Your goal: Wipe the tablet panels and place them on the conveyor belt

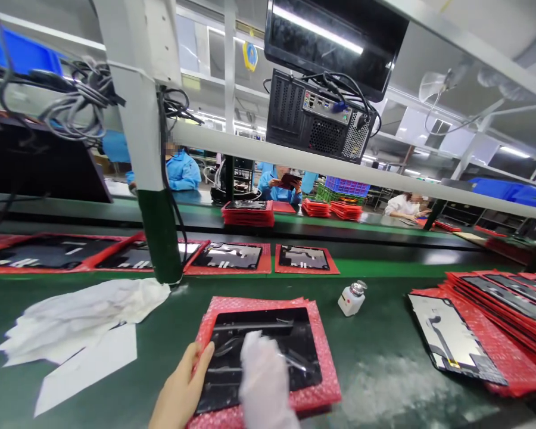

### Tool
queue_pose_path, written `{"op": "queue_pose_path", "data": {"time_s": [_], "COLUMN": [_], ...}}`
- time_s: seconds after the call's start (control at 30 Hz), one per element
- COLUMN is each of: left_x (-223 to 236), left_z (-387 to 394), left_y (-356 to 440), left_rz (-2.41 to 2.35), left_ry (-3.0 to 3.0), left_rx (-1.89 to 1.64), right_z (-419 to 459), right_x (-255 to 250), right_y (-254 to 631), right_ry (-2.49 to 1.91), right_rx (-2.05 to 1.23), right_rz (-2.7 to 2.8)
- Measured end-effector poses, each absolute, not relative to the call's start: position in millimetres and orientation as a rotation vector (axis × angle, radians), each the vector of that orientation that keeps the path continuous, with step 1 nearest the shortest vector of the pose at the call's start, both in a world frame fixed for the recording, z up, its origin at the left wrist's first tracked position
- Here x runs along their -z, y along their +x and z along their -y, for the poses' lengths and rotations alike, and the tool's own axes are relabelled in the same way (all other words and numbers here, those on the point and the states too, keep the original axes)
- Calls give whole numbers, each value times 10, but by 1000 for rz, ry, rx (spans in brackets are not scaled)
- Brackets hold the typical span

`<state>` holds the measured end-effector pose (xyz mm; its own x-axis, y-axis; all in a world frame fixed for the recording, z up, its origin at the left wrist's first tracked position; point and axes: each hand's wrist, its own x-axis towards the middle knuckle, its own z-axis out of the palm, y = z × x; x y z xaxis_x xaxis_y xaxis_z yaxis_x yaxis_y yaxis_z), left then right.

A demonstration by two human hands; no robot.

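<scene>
A black glossy screen panel (301, 339) lies face up on a stack of red bubble-wrap sleeves (328, 381) in front of me. My left hand (178, 387), bare, grips the panel's left edge, with the thumb on the glass and fingers beside the red wrap. Over the middle of the panel is my right hand (265, 381), covered in white and smeared by motion. Whether that white is a glove or a cloth I cannot make out, and its fingers are hidden. A small white pump bottle (352, 299) with a metal top stands beyond the panel to the right.
Crumpled white cloth (89, 316) and a white sheet (89, 366) lie left. At right, a panel with its back up (451, 339) rests by stacked red sleeves (509, 310). More panels (230, 256) line the far ledge beside a post (158, 232). Several co-workers sit beyond.
</scene>
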<state>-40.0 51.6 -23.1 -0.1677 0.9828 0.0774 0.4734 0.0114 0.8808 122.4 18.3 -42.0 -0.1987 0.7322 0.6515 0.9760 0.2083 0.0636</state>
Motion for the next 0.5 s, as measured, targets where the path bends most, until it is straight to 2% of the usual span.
{"op": "queue_pose_path", "data": {"time_s": [0.07,0.13,0.3,0.4,0.5], "left_x": [205,165,23,-76,-168], "left_z": [-535,-553,-589,-602,-570], "left_y": [-435,-466,-420,-308,-180], "left_rz": [-1603,-1510,-1576,-1642,-1503], "left_ry": [1501,1519,1667,1647,1370], "left_rx": [-1040,-990,-1011,-1218,-1361], "right_z": [-70,-15,128,120,-95], "right_x": [456,392,363,457,269], "right_y": [832,855,2089,2449,2322], "right_ry": [-1476,-1500,-1939,-1832,-1667], "right_rx": [599,524,699,891,813], "right_rz": [2162,2235,1772,1599,1753]}}
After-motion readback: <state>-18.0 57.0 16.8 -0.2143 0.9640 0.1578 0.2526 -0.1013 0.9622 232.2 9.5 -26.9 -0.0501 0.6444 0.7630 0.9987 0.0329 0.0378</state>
